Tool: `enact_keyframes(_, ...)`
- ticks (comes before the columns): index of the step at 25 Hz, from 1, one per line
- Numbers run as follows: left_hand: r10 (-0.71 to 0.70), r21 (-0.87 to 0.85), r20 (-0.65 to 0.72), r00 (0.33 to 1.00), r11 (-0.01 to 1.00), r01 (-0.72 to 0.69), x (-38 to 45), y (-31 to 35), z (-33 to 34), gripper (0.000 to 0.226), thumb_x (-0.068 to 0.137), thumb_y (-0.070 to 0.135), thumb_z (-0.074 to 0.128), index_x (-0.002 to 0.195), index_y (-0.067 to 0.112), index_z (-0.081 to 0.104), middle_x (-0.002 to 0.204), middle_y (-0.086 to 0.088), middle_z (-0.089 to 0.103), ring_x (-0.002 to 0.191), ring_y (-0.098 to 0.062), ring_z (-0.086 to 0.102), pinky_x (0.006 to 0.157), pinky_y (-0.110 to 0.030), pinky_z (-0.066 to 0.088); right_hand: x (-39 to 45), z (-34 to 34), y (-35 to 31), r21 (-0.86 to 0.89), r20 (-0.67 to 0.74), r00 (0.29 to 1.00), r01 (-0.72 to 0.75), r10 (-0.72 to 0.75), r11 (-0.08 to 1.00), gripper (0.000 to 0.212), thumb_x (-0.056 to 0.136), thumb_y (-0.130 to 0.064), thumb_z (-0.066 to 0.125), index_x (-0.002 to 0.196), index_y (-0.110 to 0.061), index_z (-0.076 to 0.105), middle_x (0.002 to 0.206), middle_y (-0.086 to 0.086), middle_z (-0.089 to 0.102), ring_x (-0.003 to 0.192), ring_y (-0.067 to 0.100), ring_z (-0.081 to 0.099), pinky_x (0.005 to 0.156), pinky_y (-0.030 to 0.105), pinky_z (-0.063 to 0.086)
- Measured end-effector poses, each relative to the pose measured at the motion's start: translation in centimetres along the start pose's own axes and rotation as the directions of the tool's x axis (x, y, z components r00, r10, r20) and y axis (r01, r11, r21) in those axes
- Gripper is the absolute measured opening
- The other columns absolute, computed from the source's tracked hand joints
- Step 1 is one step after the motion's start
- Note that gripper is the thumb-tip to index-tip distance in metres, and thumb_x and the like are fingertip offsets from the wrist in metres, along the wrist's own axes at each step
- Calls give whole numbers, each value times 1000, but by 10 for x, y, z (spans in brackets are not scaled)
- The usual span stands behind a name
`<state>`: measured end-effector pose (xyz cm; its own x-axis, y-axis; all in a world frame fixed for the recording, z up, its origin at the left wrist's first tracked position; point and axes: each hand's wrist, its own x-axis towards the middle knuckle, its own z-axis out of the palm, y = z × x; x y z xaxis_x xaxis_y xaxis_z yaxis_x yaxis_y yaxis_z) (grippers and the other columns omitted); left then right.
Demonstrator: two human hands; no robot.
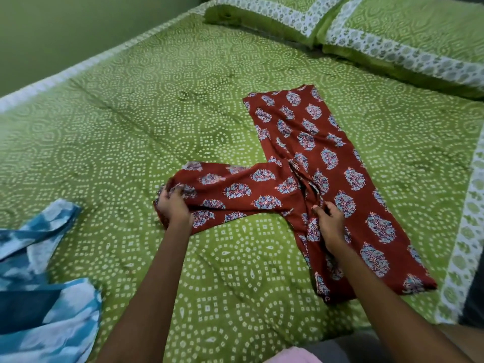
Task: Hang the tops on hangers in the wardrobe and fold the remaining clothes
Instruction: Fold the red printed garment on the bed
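Note:
A pair of red printed trousers [314, 158] lies on the green bedspread [131, 127]. One leg runs from the far middle toward the near right; the other leg is bent out to the left. My left hand [172, 205] grips the bunched end of that left-pointing leg. My right hand [328, 224] pinches the cloth at the crotch, where the two legs meet. A blue and white tie-dye garment [39, 284] lies crumpled at the near left edge of the bed.
Two green pillows [366, 30] with white patterned borders lie at the head of the bed, far right. A green wall [65, 30] stands beyond the bed's left side. A bit of pink cloth [288, 357] shows at the bottom edge.

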<state>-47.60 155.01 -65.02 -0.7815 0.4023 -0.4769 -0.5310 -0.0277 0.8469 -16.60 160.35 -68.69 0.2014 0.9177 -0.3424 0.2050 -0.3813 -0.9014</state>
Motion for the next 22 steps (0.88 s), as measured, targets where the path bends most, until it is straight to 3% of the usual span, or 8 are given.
enact_keyframes(3, 64, -24, -95, 993, 997, -67, -18, -11, -44, 42, 84, -4, 61, 124, 3, 54, 112, -10, 62, 97, -20, 59, 86, -32, 53, 1, 9, -4, -124, -8, 998, 57, -58, 991, 44, 88, -16, 62, 127, -4, 45, 120, 13, 55, 106, 26, 53, 88, 35, 43)
enact_keyframes(5, 89, 74, -71, 993, 994, -84, -24, -16, -66, 45, 82, -6, 63, 124, 3, 53, 107, -8, 62, 98, -21, 57, 92, -36, 50, -4, 18, -8, -313, -18, 988, 142, -156, 939, 58, 85, -18, 66, 133, -3, 38, 132, 16, 46, 121, 31, 45, 97, 39, 39)
enact_keyframes(7, 127, 279, -34, 991, 954, -113, -28, -18, -75, 46, 79, -5, 66, 123, 2, 52, 108, -11, 62, 97, -22, 57, 93, -36, 48, -15, 26, -13, -548, -10, 946, 265, -323, 794, 65, 84, -24, 66, 136, -3, 34, 140, 17, 37, 132, 32, 32, 106, 45, 30)
enact_keyframes(10, 69, 428, -55, 996, 903, -39, -11, -9, -84, 57, 76, 8, 74, 125, 5, 47, 113, -16, 61, 98, -27, 61, 91, -41, 51, -26, 35, -7, -683, 191, 731, 578, -655, 446, 59, 77, -32, 65, 126, -4, 48, 132, 18, 46, 126, 35, 38, 103, 52, 31)
enact_keyframes(13, -5, 493, -62, 998, 869, 35, 8, 6, -81, 42, 74, 21, 76, 106, 0, 59, 109, -20, 65, 92, -29, 64, 87, -45, 53, -24, 31, 4, -675, 430, 629, 700, -648, 232, 41, 73, -30, 70, 105, -7, 58, 104, 11, 57, 96, 29, 54, 83, 41, 43)
enact_keyframes(17, 125, 860, -40, 991, 509, -29, 12, 26, -69, 64, 76, 39, 74, 115, -8, 56, 117, -25, 60, 106, -35, 59, 87, -38, 47, -22, 24, 0, -661, 508, 669, 707, -543, 252, 25, 83, -13, 61, 105, -3, 59, 95, 11, 56, 87, 25, 53, 79, 42, 48)
enact_keyframes(19, 169, 898, -56, 984, 439, -25, 10, 29, -67, 80, 77, 46, 71, 128, -7, 41, 129, -25, 52, 118, -38, 51, 94, -41, 42, -22, 23, -9, -629, 518, 685, 711, -512, 315, 25, 85, -5, 57, 109, 0, 57, 96, 13, 58, 87, 26, 55, 80, 37, 49)
enact_keyframes(22, 213, 924, -64, 975, 381, -23, 10, 30, -61, 74, 80, 54, 65, 123, -4, 49, 126, -24, 54, 117, -38, 51, 92, -41, 43, -20, 16, -12, -551, 462, 675, 727, -576, 410, 20, 82, 6, 56, 101, 3, 59, 89, 15, 61, 77, 26, 59, 70, 28, 48)
